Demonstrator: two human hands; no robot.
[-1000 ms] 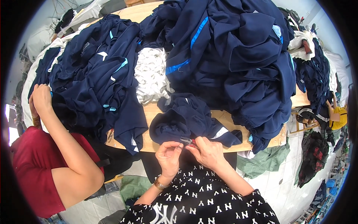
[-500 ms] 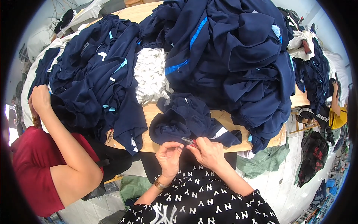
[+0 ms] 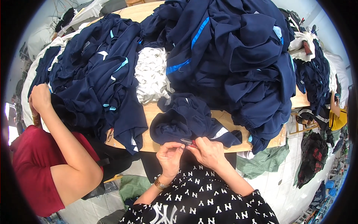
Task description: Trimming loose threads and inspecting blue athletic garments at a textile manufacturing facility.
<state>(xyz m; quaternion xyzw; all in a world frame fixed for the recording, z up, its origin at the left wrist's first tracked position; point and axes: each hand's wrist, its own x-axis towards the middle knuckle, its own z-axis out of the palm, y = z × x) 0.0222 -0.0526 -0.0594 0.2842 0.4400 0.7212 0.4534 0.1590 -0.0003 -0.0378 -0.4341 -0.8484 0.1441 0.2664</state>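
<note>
Both hands pinch a navy garment [image 3: 186, 125] at worktop [image 3: 156, 143] edge: left hand [image 3: 169, 156] steadies hem, right hand [image 3: 209, 151] w/ small snips [image 3: 188, 142].

Navy garment [image 3: 186, 121]: matt soft cloth, creased. Beneath it, table [image 3: 223, 118]: pale smooth wood. Left of garment, white bundle [image 3: 151, 74]: crinkled cloth.

A garment workshop here: heaps of navy blue sports garments [image 3: 238, 63] smother the pale wooden worktable [image 3: 149, 138], more clothing strewn on the white tiled floor [image 3: 276, 186].
</note>
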